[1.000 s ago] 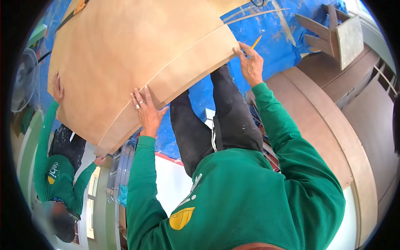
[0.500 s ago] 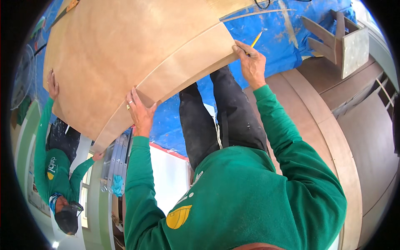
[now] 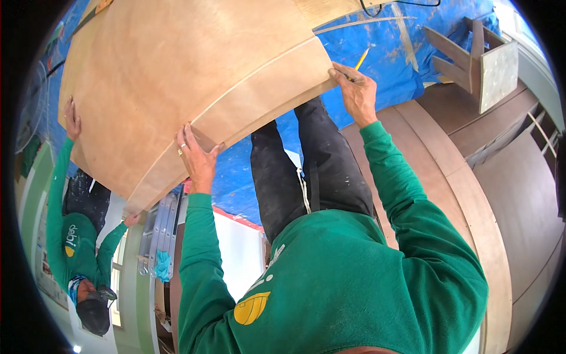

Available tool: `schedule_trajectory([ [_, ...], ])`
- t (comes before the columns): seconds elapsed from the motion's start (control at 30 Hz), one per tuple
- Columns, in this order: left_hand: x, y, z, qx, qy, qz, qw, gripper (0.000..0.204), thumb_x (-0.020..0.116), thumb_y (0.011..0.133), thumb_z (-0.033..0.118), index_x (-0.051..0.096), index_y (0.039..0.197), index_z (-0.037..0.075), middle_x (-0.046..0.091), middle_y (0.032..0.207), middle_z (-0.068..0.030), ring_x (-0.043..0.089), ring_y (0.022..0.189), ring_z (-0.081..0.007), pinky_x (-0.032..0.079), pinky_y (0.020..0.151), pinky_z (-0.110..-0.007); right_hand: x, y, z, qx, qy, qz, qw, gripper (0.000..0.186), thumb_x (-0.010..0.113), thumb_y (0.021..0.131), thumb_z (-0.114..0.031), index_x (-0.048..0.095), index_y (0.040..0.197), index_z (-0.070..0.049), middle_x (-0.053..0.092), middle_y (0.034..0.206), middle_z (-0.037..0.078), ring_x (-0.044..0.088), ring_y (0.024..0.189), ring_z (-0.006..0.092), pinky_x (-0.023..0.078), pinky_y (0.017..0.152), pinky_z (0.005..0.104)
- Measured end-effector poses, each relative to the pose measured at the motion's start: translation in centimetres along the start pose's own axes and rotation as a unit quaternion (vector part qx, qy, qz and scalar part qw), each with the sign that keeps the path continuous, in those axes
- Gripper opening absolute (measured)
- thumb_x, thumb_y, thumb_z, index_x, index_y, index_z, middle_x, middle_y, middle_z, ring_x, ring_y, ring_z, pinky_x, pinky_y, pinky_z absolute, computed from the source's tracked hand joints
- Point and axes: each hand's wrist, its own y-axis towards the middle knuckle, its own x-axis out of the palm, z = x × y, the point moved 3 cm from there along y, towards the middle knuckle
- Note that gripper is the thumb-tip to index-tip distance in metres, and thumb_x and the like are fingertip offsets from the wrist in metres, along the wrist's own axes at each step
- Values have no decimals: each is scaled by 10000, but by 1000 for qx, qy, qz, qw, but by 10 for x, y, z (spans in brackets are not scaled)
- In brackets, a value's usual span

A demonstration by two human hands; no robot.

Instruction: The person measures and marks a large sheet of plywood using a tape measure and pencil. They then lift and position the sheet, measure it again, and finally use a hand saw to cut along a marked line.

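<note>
A large thin plywood sheet (image 3: 147,76) lies in front of me. A long wooden strip (image 3: 268,91) runs along its near edge, with a thin line between the two. My left hand (image 3: 198,156) spans the strip's width, fingertips at that line and thumb at the near edge. At the strip's right end, my right hand (image 3: 356,94) pinches the corner between thumb and fingers. A yellow pencil (image 3: 362,59) sticks up from that same hand, tip pointing away.
At the left, a co-worker's hand (image 3: 72,121) rests on the sheet's edge; the other (image 3: 131,219) touches the strip's far end. Blue plastic sheeting (image 3: 383,53) lies beneath. A wooden frame (image 3: 498,76) stands right, above brown panels (image 3: 519,189). A metal ladder (image 3: 159,227) is at lower left.
The whole view has shifted slightly. Both my hands keep their places on the strip, and the co-worker's hands stay where they were.
</note>
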Motion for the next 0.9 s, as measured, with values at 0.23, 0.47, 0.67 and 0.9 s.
schedule_trajectory([
  [0.23, -4, 4, -2, 9, 20, 7, 1000, 1120, 989, 640, 141, 384, 1579, 61, 394, 1567, -204, 368, 1462, -443, 339, 1221, -552, 1, 1, 5, -24, 41, 3, 999, 288, 794, 946, -219, 808, 1182, -54, 814, 1079, 128, 746, 986, 169, 558, 922, 316],
  [0.47, -4, 5, -5, 23, 9, 10, 1000, 1115, 980, 648, 139, 376, 1583, 60, 388, 1562, -216, 361, 1453, -453, 323, 1221, -569, 2, 3, 4, -13, 61, -12, 998, 268, 785, 959, -177, 808, 1192, -46, 807, 1065, 69, 693, 973, 108, 552, 898, 286],
  [0.67, -4, 5, -4, 10, 4, 6, 1000, 1100, 971, 654, 140, 378, 1577, 50, 384, 1556, -224, 358, 1452, -455, 340, 1212, -553, -1, 6, 4, -6, 36, -25, 999, 281, 785, 960, -197, 807, 1196, -47, 808, 1060, 66, 693, 971, 108, 551, 897, 281],
  [0.9, -3, 5, -4, -2, -6, 6, 1000, 1101, 975, 653, 144, 379, 1574, 56, 379, 1559, -222, 349, 1466, -452, 351, 1214, -545, -1, 7, 3, -20, 16, -11, 1000, 308, 803, 931, -241, 810, 1168, -45, 812, 1040, 150, 752, 942, 178, 571, 878, 315],
])
